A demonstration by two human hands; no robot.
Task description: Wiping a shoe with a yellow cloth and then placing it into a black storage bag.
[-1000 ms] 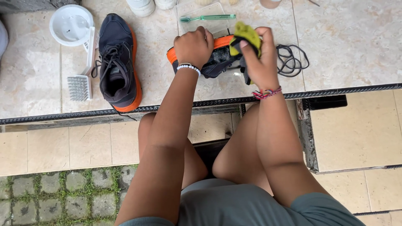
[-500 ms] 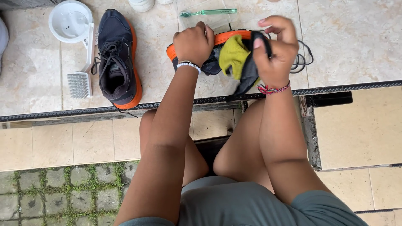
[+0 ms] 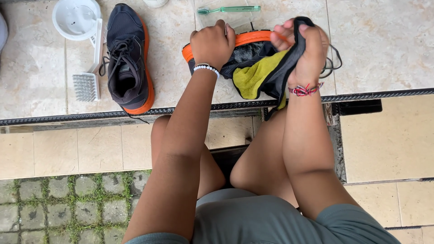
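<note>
Cream marble-tile floor (image 3: 384, 49), one. Two black mesh running shoes with orange soles: spare shoe (image 3: 128, 56) lies left of the worked shoe (image 3: 246, 52). Step, judged: pulling its yellow-green foam insole (image 3: 253, 77) out. Left hand (image 3: 211, 44) fingers curled, clamped on the worked shoe; right hand (image 3: 304, 47) fingers pinching insole edge. Next likely needs a steady outward pull. One white bowl (image 3: 74, 18), one white scrub brush (image 3: 90, 68), one green toothbrush (image 3: 228, 9).

A shoe (image 3: 129, 58) lies left of the hands, a brush (image 3: 90, 68) and bowl (image 3: 74, 18) further left, a toothbrush (image 3: 228, 9) behind.
</note>
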